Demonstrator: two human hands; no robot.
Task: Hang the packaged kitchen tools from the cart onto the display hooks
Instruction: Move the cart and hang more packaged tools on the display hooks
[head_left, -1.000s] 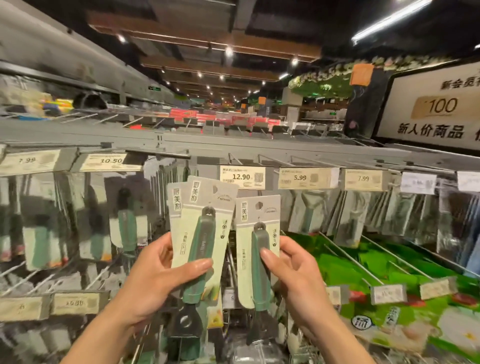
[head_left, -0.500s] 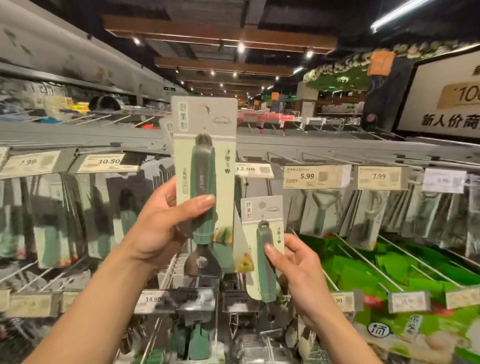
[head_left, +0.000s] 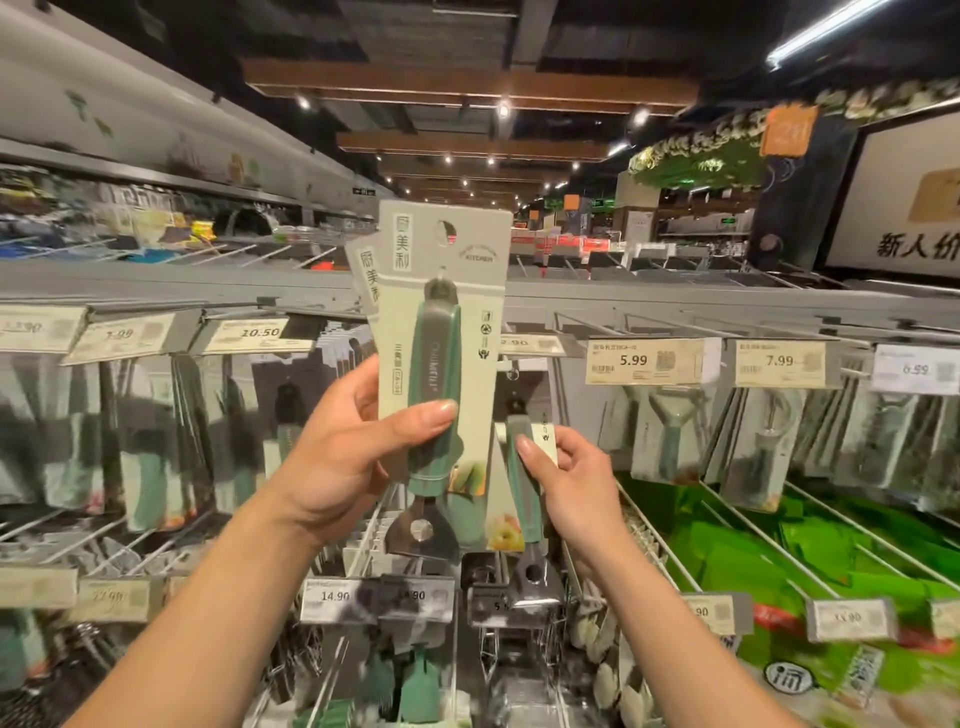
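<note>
A long grey display rack (head_left: 171, 291) spans the view, its wire hooks (head_left: 748, 540) carrying rows of packaged kitchen tools; those on the left are blurred, while the hung peelers (head_left: 670, 431) on the right read more clearly. Low on the right lie bright green bags (head_left: 810, 561) under the lower hooks. Both forearms reach up from the bottom edge towards the middle of the rack. The left hand (head_left: 337, 457) holds a front packaged tool (head_left: 441, 332) upright and raised high, its card top standing above the rack's top rail; the thumb (head_left: 421, 415) presses across the green handle on the front and the fingers (head_left: 363, 379) wrap round the card's left edge to its back. A second card (head_left: 363, 275) peeks out just behind the front one on its left side, gripped in the same hold. The right hand (head_left: 576, 483) pinches a smaller packaged tool (head_left: 524, 499) lower down and just right of the first, thumb on the green handle, curled fingers on the card's right edge; its metal head hangs below the hand. Yellow price tags (head_left: 644, 361) marked 5.99 and 7.99 sit on the hook ends to the right. A round hang hole (head_left: 445, 232) shows near the raised card's top.
</note>
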